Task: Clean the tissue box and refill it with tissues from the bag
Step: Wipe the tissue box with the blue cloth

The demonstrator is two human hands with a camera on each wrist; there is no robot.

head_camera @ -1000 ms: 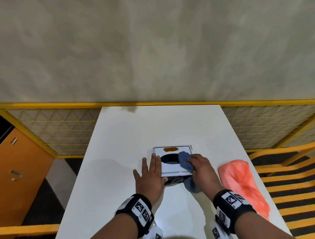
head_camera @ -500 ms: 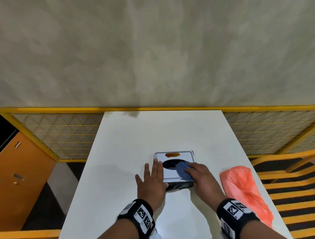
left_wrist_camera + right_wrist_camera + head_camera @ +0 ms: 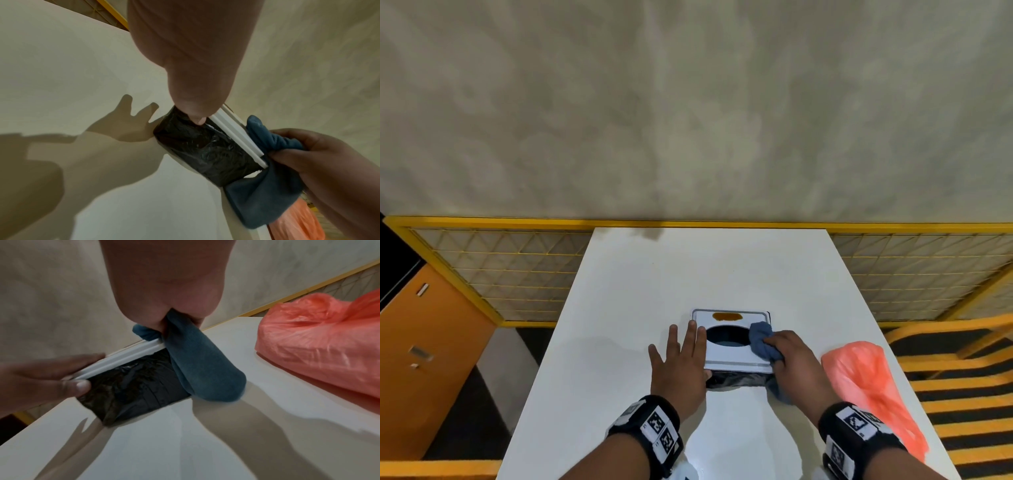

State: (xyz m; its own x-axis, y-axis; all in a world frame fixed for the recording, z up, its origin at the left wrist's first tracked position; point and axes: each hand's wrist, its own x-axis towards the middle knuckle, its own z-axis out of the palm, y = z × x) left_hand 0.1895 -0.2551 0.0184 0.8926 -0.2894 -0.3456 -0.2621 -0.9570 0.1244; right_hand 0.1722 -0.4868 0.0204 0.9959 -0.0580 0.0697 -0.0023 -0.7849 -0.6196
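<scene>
Against a mottled grey wall, midway along the white desk [image 3: 640, 284], a left hand [image 3: 678, 363] lies flat bracing the light, rigid, likely slippery tissue box [image 3: 732, 356] while the right hand [image 3: 792, 359] grips a soft blue cloth [image 3: 761, 337] on its lid, the limp orange bag [image 3: 866, 380] near the right edge.

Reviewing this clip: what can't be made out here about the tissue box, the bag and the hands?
- Tissue box inside: head view shows only a dark opening; wrist views see just its side.
- Orange bag contents: the plastic hides them in every view.
- Orange mark on the lid: too small to read.
- Right hand fingers: mostly hidden by the blue cloth.
- Left hand palm: faces down.
</scene>
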